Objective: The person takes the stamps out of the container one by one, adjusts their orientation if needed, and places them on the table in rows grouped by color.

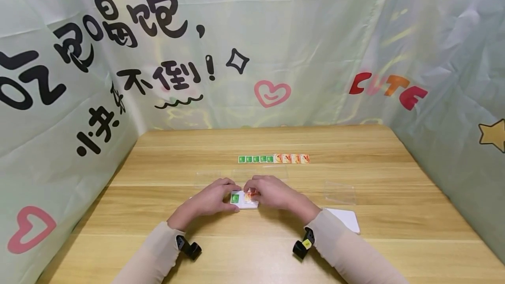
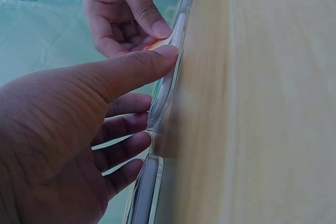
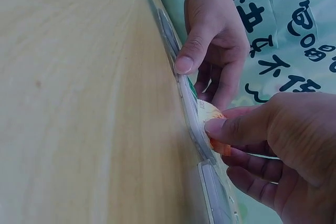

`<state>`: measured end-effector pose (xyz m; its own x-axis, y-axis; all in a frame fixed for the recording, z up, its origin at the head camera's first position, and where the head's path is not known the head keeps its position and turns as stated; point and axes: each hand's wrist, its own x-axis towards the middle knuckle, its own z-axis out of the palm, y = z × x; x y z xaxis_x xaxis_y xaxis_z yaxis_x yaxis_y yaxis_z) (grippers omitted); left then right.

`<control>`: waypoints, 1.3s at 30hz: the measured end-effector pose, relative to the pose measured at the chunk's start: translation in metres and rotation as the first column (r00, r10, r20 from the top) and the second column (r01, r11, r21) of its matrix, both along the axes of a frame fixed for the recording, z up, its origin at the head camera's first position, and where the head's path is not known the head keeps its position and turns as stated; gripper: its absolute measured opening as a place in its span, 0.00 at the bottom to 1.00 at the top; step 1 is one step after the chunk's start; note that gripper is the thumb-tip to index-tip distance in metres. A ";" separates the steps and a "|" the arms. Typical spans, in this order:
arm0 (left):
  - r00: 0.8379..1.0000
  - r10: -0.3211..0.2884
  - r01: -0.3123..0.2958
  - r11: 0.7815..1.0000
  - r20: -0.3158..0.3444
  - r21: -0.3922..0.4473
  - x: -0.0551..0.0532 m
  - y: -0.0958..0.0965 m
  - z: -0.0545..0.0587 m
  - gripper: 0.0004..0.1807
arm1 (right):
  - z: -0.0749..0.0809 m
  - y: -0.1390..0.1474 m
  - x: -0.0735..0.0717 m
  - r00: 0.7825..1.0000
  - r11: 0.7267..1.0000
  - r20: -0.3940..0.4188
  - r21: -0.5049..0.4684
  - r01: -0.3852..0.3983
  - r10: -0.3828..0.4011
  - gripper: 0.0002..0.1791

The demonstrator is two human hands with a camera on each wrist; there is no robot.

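Note:
A white card [image 1: 247, 205] lies on the table in front of the person, a green square sticker [image 1: 235, 198] on its left part. My left hand [image 1: 215, 196] holds this card at its left end, thumb on the near edge and fingers on the far side. Between thumb and forefinger, my right hand [image 1: 272, 191] pinches an orange-red sticker [image 3: 210, 114] over the right part of the card. One end of that sticker curves up in the right wrist view. The right fingers partly cover it from the head camera.
Farther back runs a row of several green stickers [image 1: 256, 159] and several orange-red stickers [image 1: 296, 158]. Clear thin plates [image 1: 340, 193] lie beyond the hands and to the right. Another white card [image 1: 346, 220] is beside the right forearm. Printed cloth walls [image 1: 315, 56] enclose the table.

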<state>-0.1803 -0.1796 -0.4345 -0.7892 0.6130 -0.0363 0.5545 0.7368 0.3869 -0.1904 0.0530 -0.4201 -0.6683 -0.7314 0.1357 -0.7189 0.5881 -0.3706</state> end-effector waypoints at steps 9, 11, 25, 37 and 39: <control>1.000 -0.005 0.005 1.000 -0.010 0.005 0.000 0.000 0.000 0.33 | 0.000 0.002 -0.002 1.000 1.000 0.002 -0.022 0.018 -0.018 0.11; 1.000 -0.008 0.008 1.000 -0.013 0.005 0.000 -0.001 -0.001 0.32 | 0.000 0.003 -0.002 1.000 0.999 0.001 -0.025 0.020 -0.020 0.10; 1.000 -0.012 0.012 1.000 -0.007 0.022 0.000 -0.001 0.000 0.32 | -0.002 0.006 -0.005 0.999 0.998 -0.018 -0.056 0.029 -0.030 0.08; 1.000 -0.007 0.008 1.000 -0.009 0.020 0.001 -0.001 0.000 0.32 | -0.003 0.006 -0.006 0.999 0.993 -0.012 -0.107 0.050 -0.051 0.07; 1.000 -0.008 0.008 1.000 -0.011 0.018 0.000 0.000 0.000 0.32 | -0.003 0.007 -0.006 0.999 0.992 -0.010 -0.112 0.052 -0.053 0.07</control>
<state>-0.1799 -0.1801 -0.4344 -0.7844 0.6200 -0.0164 0.5648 0.7250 0.3943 -0.1964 0.0596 -0.4228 -0.7028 -0.6752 0.2240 -0.6936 0.5804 -0.4267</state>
